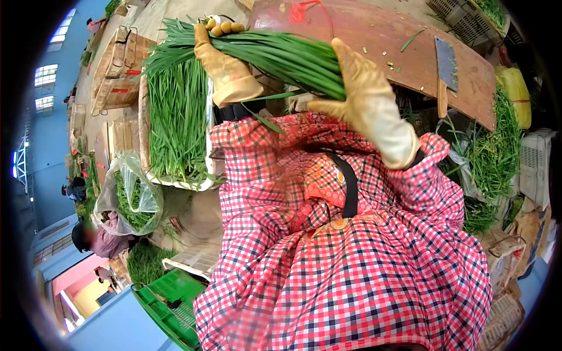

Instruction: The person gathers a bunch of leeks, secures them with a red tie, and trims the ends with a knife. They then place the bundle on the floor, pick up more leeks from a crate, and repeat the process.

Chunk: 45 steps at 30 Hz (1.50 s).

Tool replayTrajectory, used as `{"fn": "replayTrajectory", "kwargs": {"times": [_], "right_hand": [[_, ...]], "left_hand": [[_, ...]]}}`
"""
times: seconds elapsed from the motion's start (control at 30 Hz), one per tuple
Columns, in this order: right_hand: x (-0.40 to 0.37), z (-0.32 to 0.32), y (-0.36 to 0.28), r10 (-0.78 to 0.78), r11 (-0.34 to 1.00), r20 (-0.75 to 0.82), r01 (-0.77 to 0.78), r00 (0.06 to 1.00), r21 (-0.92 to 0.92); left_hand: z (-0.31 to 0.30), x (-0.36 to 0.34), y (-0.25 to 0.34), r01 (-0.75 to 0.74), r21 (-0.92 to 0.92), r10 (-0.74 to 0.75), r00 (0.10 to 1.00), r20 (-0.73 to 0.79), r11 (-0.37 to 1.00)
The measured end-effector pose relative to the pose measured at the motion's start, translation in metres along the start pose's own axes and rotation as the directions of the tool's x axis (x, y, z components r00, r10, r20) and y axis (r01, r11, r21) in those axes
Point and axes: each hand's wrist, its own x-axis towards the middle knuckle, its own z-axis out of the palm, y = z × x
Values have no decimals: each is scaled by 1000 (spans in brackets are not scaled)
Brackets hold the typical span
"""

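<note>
A long bunch of garlic chives (281, 55) lies crosswise in front of me, leafy tips to the left and stem ends to the right. My left hand (225, 67), in a tan work glove, is wrapped round the leafy part. At the stem ends, my gloved right hand (369, 99) is open with thumb and fingers apart, its palm against or very close to the ends. A few loose leaves (266, 120) hang below the bunch. Beneath and left of my left hand stands a white crate (206, 184) filled with more chives (178, 120).
A reddish-brown board (404, 35) holds a wide-bladed knife (446, 67) and scraps. Loose greens (494, 152) are heaped at right near a yellow sack (515, 96). At left are a wooden crate (120, 70), a plastic bag (132, 190), a green crate (170, 304) and another person (111, 237).
</note>
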Motion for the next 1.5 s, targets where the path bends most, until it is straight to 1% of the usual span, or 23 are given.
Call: {"fn": "replayTrajectory", "kwargs": {"times": [0.07, 0.1, 0.17, 0.2, 0.27, 0.3, 0.37, 0.43, 0.5, 0.57, 0.7, 0.77, 0.83, 0.9, 1.0, 1.1, 1.13, 1.23, 1.27, 1.33, 1.37, 1.43, 1.5], "right_hand": [[18, -25, 9, 134, 991, 234, -126, 963, -49], [20, -30, 18, 161, 982, 217, -177, 963, 60], [27, -49, 28, 110, 988, 179, -127, 978, 87], [29, -53, 33, 57, 993, 113, -68, 992, 100], [31, -58, 42, 88, 982, 157, -112, 984, 152], [32, -59, 44, 102, 975, 180, -135, 978, 179], [34, -50, 49, 94, 968, 266, -151, 959, 202], [34, -23, 55, 89, 952, 368, -188, 926, 242], [23, 14, 65, 1, 956, 243, -73, 970, 285], [27, 31, 56, -84, 977, 201, 42, 976, 208], [18, 66, 29, -78, 995, 289, 55, 954, 88], [16, 74, 30, -86, 985, 236, 48, 968, 164], [17, 86, 26, -115, 970, 96, 90, 989, 227], [22, 92, 24, -120, 959, 155, 75, 981, 273], [22, 108, 27, -216, 957, 139, 182, 966, 224], [30, 95, 15, -212, 958, 232, 154, 949, 244], [45, 80, 6, -79, 983, 498, -14, 863, 181], [48, 59, 2, 60, 921, 477, -233, 877, 313], [48, 64, 6, 2, 928, 403, -152, 915, 340], [45, 64, 14, -52, 794, 467, -247, 883, 556], [45, 60, 16, -85, 706, 491, -295, 867, 644], [45, 56, 20, -128, 615, 502, -329, 855, 716], [42, 50, 25, -158, 519, 514, -372, 843, 770]], "left_hand": [[-7, 11, 3, 66, -97, -66, 998, 3, 993], [-6, 17, 2, 65, -117, -66, 998, -8, 991], [-2, 27, 0, 64, -157, -68, 998, -19, 985], [-3, 25, 2, 201, -254, -157, 971, 182, 946], [0, 23, -3, 190, -224, -165, 978, 125, 956], [1, 23, -5, 185, -208, -168, 981, 95, 961], [-28, 31, -21, -32, 258, 36, 999, -11, 966], [-41, 32, -25, 61, 199, -14, 974, -226, 978], [-37, 25, -24, 118, -10, -109, 877, -467, 993], [-48, 23, -21, 105, 17, -83, 866, -494, 994], [-77, 20, 0, 112, -37, -118, 930, -348, 993], [-74, 9, 1, 37, 121, 13, 921, -390, 992], [-94, 14, 20, 147, -96, -163, 968, -193, 985], [-79, 0, 31, 251, -210, -261, 965, -19, 945], [-77, -7, 35, 217, -270, -218, 976, 28, 938], [-76, -7, 39, 184, -323, -173, 983, 63, 928], [-75, -6, 40, 174, -341, -163, 985, 61, 924], [-65, -6, 34, 152, -391, -134, 988, 74, 908], [-59, -5, 34, 146, -393, -124, 989, 80, 908], [-50, -2, 31, 88, -318, -81, 996, 36, 944], [-46, 1, 30, 143, -423, -146, 989, 26, 895], [-50, 10, 22, 91, -294, -76, 995, 61, 951], [-35, 7, 16, 6, -151, -19, 996, -84, 989]]}}
